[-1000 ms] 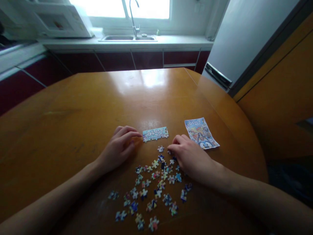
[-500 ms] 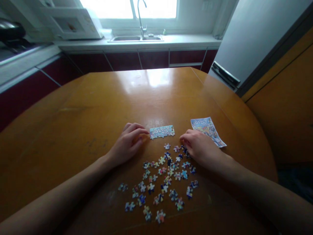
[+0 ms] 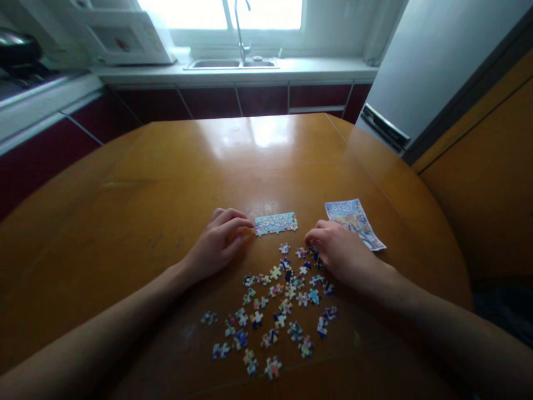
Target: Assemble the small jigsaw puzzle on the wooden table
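Note:
My left hand [image 3: 221, 239] rests on the table with its fingers loosely stretched and its thumb apart; it is open. Its fingertips reach the left edge of a joined strip of jigsaw puzzle [image 3: 276, 223], which is pale blue with lettering. To the right, my right hand [image 3: 336, 244] lies with its fingers curled together and pointing down; what they hold, if anything, is hidden. Dark loose pieces lie partly under that hand. Several more loose puzzle pieces [image 3: 275, 272] are scattered between my forearms. A printed picture sheet [image 3: 358, 218] lies just behind my right hand.
The wooden table [image 3: 166, 166] has a rounded edge and a bright window reflection at its far side. Beyond it are a counter with a sink [image 3: 216, 64] and tap, a white microwave [image 3: 125, 39], and a grey fridge [image 3: 433, 66] on the right.
My right hand's fingers have shifted very slightly to the left. My left hand, the puzzle strip and the loose pieces look the same.

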`<state>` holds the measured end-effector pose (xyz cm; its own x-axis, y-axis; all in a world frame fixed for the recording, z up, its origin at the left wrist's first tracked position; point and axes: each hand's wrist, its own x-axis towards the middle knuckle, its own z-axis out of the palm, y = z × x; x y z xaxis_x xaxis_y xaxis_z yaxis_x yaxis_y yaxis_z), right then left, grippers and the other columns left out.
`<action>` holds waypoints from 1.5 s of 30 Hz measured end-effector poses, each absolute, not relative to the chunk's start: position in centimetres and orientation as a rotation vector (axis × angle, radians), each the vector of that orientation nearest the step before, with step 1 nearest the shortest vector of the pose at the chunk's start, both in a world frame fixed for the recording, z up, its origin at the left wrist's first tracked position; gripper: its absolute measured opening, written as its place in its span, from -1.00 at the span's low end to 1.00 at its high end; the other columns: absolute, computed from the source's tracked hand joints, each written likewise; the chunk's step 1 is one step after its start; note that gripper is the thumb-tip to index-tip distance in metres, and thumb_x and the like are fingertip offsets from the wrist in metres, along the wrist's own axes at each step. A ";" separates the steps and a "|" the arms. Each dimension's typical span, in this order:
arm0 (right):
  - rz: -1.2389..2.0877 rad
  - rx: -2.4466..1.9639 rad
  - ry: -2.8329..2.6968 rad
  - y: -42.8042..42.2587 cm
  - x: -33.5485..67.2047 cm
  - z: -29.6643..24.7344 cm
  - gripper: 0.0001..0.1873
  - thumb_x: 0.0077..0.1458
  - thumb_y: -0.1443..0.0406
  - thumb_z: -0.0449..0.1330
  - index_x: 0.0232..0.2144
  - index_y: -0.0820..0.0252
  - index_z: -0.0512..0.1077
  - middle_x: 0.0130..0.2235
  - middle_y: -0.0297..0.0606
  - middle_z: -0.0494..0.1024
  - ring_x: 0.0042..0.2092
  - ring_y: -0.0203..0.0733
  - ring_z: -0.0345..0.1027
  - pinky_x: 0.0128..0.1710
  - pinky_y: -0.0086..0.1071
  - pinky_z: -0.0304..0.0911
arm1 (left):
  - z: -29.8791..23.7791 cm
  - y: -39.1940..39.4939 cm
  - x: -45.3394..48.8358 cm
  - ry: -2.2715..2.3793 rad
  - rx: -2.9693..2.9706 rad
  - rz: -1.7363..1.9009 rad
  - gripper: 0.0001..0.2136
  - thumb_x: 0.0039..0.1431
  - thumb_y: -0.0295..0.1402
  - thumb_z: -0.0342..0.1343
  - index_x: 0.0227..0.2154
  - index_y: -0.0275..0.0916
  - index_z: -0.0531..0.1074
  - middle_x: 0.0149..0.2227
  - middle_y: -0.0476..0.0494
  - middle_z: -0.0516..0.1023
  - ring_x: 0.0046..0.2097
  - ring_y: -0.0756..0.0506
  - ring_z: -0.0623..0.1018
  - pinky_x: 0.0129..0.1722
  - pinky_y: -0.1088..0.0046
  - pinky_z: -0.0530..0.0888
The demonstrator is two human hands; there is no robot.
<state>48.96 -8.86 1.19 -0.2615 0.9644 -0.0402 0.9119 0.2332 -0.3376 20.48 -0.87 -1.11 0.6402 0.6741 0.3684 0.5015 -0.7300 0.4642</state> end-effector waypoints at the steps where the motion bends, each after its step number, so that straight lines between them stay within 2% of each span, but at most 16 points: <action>1: 0.441 -1.785 -2.324 -8.9 48.9 1.2 -0.73 0.17 0.48 0.09 -0.31 0.12 0.55 -0.27 -0.20 0.52 -0.21 -0.17 0.36 -0.32 -0.32 0.13 | -1.1 -0.9 20.5 0.941 2.545 0.761 -0.84 0.29 -0.46 0.02 -0.17 -0.22 0.47 -0.15 -0.14 0.44 -0.08 -0.14 0.36 -0.07 0.28 0.36; 10: 0.456 -1.744 -2.307 -9.0 48.4 1.7 -0.80 0.25 0.35 0.11 -0.32 0.15 0.55 -0.26 -0.19 0.51 -0.21 -0.17 0.36 -0.27 -0.32 0.16 | -1.2 -0.8 20.3 0.937 2.554 0.726 -0.83 0.32 -0.44 -0.01 -0.15 -0.21 0.46 -0.13 -0.15 0.44 -0.06 -0.15 0.36 -0.05 0.26 0.36; 16: 0.469 -1.745 -2.316 -9.0 48.5 1.7 -0.74 0.24 0.42 0.06 -0.36 0.16 0.54 -0.29 -0.19 0.51 -0.25 -0.20 0.33 -0.31 -0.33 0.14 | -1.2 -0.8 20.2 0.935 2.558 0.719 -0.84 0.31 -0.43 0.00 -0.15 -0.21 0.47 -0.12 -0.15 0.44 -0.07 -0.15 0.36 -0.06 0.26 0.35; 23: 0.515 -1.746 -2.269 -8.6 48.8 1.2 -0.76 0.24 0.40 0.07 -0.32 0.15 0.54 -0.27 -0.18 0.53 -0.23 -0.18 0.37 -0.30 -0.34 0.16 | -1.2 -0.8 20.4 0.926 2.552 0.770 -0.85 0.31 -0.43 0.01 -0.17 -0.22 0.47 -0.15 -0.14 0.45 -0.09 -0.14 0.37 -0.07 0.27 0.35; 28: 0.493 -1.826 -2.199 -8.4 49.1 1.4 -0.76 0.21 0.39 0.07 -0.34 0.15 0.55 -0.29 -0.16 0.57 -0.23 -0.14 0.42 -0.24 -0.28 0.21 | -1.3 -0.9 20.5 0.921 2.544 0.795 -0.85 0.29 -0.45 0.03 -0.17 -0.21 0.48 -0.16 -0.14 0.45 -0.09 -0.13 0.37 -0.06 0.26 0.36; 36: 0.534 -1.871 -2.149 -7.9 50.2 2.1 -0.75 0.18 0.36 0.10 -0.27 0.15 0.59 -0.21 -0.13 0.64 -0.18 -0.06 0.49 -0.17 -0.21 0.30 | -1.3 -1.0 20.5 0.929 2.530 0.787 -0.83 0.30 -0.44 0.01 -0.17 -0.22 0.50 -0.16 -0.15 0.46 -0.08 -0.13 0.38 -0.06 0.27 0.37; 45: 0.613 -1.901 -2.111 -7.0 52.1 2.2 -0.77 0.17 0.32 0.12 -0.29 0.15 0.61 -0.23 -0.15 0.66 -0.22 -0.10 0.50 -0.23 -0.27 0.31 | -0.6 -1.4 20.6 0.754 2.573 0.767 -0.78 0.27 -0.49 0.01 -0.15 -0.15 0.51 -0.12 -0.07 0.60 -0.11 -0.11 0.43 -0.07 0.27 0.40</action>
